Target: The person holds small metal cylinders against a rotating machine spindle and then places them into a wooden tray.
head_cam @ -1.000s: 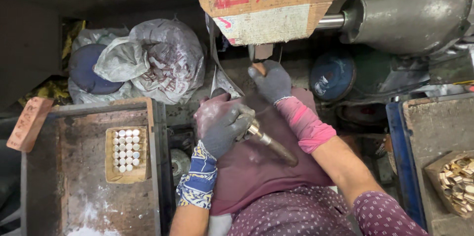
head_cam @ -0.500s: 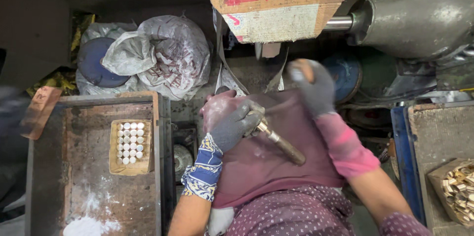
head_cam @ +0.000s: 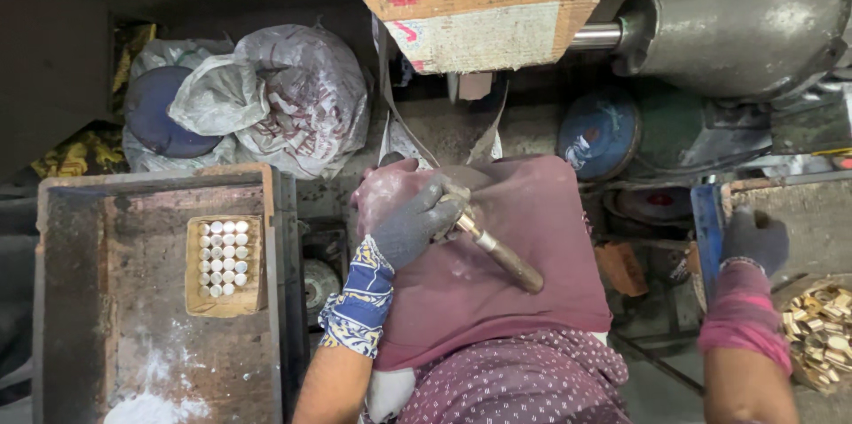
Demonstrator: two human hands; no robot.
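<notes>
Two gloved hands have parted: the right hand (head_cam: 754, 239) has swung away to the worktop (head_cam: 803, 211) edge near brass pieces (head_cam: 821, 331), fingers loosely curled, empty. Left hand (head_cam: 413, 224) stays clamped on the wooden-handled tool (head_cam: 497, 251) over the maroon lap cloth (head_cam: 524, 291).

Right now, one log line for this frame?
left hand: gripping wooden-handled metal tool | right hand: over tray of small brass pieces | lap: maroon cloth
</notes>
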